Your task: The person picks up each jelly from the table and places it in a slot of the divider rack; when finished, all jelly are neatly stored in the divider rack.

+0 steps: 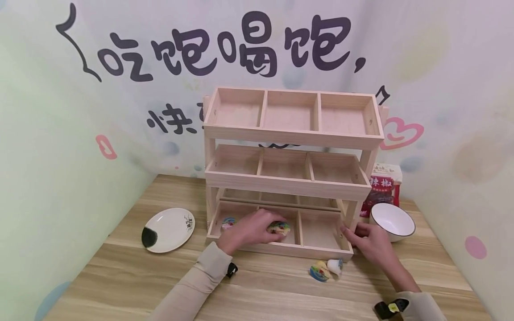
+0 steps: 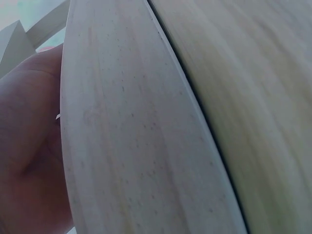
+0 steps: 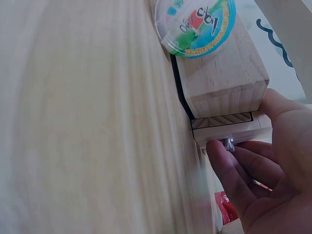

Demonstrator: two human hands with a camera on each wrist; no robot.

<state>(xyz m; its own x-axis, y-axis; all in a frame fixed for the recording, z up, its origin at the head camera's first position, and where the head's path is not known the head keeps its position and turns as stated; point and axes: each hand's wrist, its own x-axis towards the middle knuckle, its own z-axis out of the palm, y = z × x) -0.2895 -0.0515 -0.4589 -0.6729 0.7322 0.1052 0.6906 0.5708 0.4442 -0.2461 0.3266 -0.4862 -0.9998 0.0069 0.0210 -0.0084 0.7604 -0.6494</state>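
Observation:
In the head view my left hand (image 1: pixel 254 227) reaches over the front board of the bottom tier of a wooden three-tier rack (image 1: pixel 293 139). Its fingers hold a small jelly cup (image 1: pixel 281 228) with a colourful lid, inside the middle compartment. Another jelly cup (image 1: pixel 229 223) sits in the left compartment. My right hand (image 1: pixel 374 244) grips the right end of the bottom tier, thumb at the top edge and fingers outside, near a metal bolt (image 3: pixel 228 144). Two more cups, one showing its colourful lid (image 1: pixel 319 271) and one its white side (image 1: pixel 335 266), lie before the rack.
A white plate (image 1: pixel 170 229) with a black patch lies left of the rack. To the right stand a white bowl (image 1: pixel 392 220) and a red food packet (image 1: pixel 381 189). Behind the rack rises a printed wall (image 1: pixel 180 89). Both upper tiers have three compartments each.

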